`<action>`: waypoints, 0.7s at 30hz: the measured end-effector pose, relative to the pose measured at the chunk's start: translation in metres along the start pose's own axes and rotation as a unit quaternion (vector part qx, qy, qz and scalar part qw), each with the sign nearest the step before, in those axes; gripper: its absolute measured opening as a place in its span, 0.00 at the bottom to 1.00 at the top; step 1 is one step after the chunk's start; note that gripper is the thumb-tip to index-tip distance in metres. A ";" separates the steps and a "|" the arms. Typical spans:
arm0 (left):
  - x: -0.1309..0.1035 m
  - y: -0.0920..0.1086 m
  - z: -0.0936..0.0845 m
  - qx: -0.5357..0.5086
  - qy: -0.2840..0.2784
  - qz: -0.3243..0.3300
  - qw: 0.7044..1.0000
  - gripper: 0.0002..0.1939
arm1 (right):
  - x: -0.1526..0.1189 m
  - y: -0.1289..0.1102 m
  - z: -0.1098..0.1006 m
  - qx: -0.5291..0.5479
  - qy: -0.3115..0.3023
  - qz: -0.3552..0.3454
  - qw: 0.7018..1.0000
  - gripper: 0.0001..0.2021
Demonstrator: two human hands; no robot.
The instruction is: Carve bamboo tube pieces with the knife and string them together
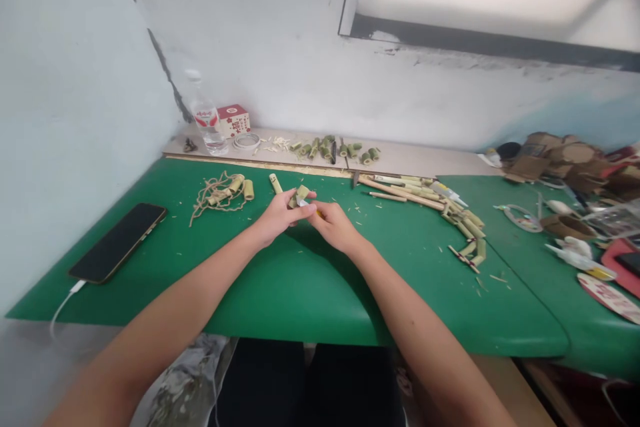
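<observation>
Above the green table top [320, 293], my left hand [277, 219] is closed around a short piece of green bamboo [302, 192]. My right hand [336, 225] meets it there, its fingers closed on what looks like a small knife [320, 213] with a yellow handle. A pale, blade-like end lies against the bamboo; most of the tool is hidden by the fingers. Just behind my left hand is a bamboo tube with a drawn face [275, 183]. To the left lie bamboo sections tangled with twine [220, 193]. Thin shavings are scattered about.
A phone [120, 241] on a white cable lies at left. A water bottle [209, 121], a patterned box [234, 120] and cut bamboo pieces [327, 147] stand along the back ledge. At right are a hammer [400, 191], linked bamboo pieces [470, 240] and cardboard scraps [565, 157].
</observation>
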State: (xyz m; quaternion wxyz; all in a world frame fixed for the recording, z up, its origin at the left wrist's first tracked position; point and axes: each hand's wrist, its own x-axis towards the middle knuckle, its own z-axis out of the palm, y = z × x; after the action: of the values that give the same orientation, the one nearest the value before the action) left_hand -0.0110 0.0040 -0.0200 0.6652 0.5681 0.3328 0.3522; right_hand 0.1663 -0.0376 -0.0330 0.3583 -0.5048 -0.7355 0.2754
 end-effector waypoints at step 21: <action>0.002 0.000 0.002 -0.011 0.019 -0.004 1.000 0.37 | -0.001 0.007 0.007 -0.053 0.057 0.023 0.997 0.24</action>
State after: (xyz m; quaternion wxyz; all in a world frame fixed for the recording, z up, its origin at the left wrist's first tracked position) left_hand -0.0079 0.0044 -0.0198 0.6666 0.5525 0.3432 0.3642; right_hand 0.1648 -0.0360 -0.0428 0.3658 -0.5553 -0.7154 0.2146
